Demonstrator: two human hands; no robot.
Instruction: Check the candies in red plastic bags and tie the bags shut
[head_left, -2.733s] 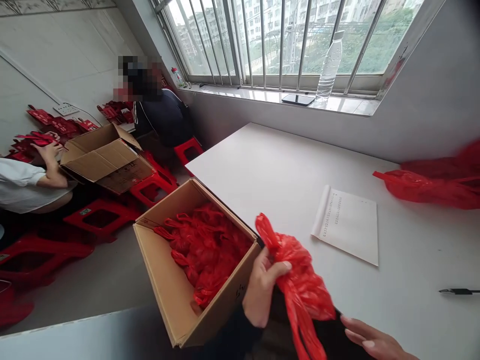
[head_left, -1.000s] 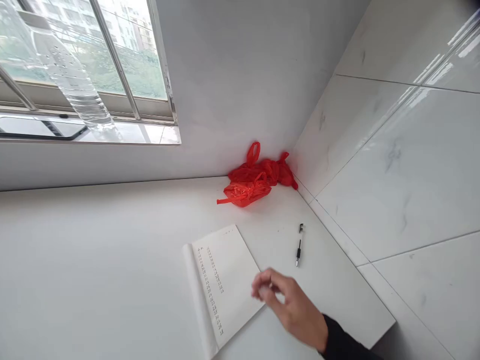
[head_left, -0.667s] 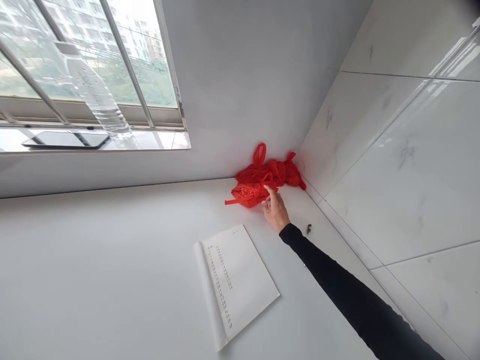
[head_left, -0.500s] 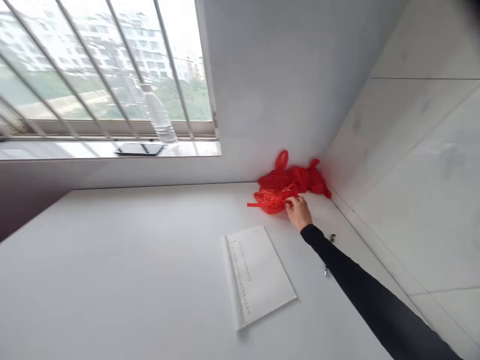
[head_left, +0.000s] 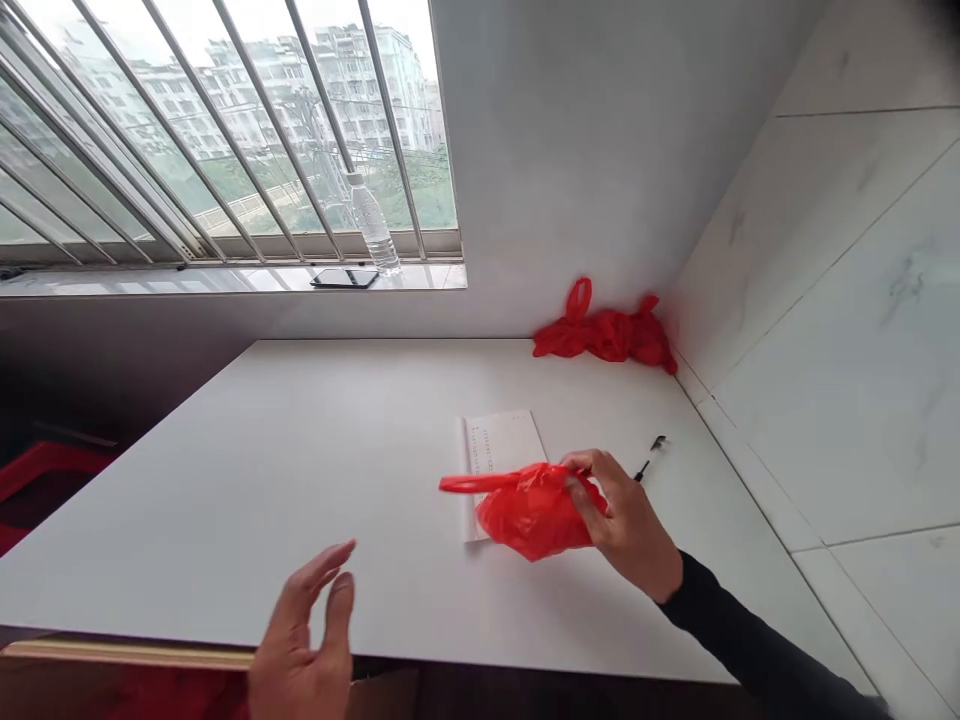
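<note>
My right hand (head_left: 619, 520) pinches a crumpled red plastic bag (head_left: 529, 515) and holds it above the white table (head_left: 360, 430). One handle loop of the bag stretches out to the left. Beneath it lies a white sheet or booklet (head_left: 506, 435) with printed lines, partly covered by the bag. My left hand (head_left: 307, 630) is over the table's front edge, thumb and fingers apart, holding nothing. What the bag contains, if anything, I cannot make out.
More red plastic bags (head_left: 607, 335) lie bunched in the far right corner against the walls. A black pen (head_left: 651, 455) rests right of the paper. On the windowsill stand a clear bottle (head_left: 375, 230) and a phone (head_left: 345, 278). Something red (head_left: 52, 465) shows at far left.
My right hand has brought one red bag from the corner pile toward me, over the paper. My left hand has come into view at the bottom. The camera view has shifted.
</note>
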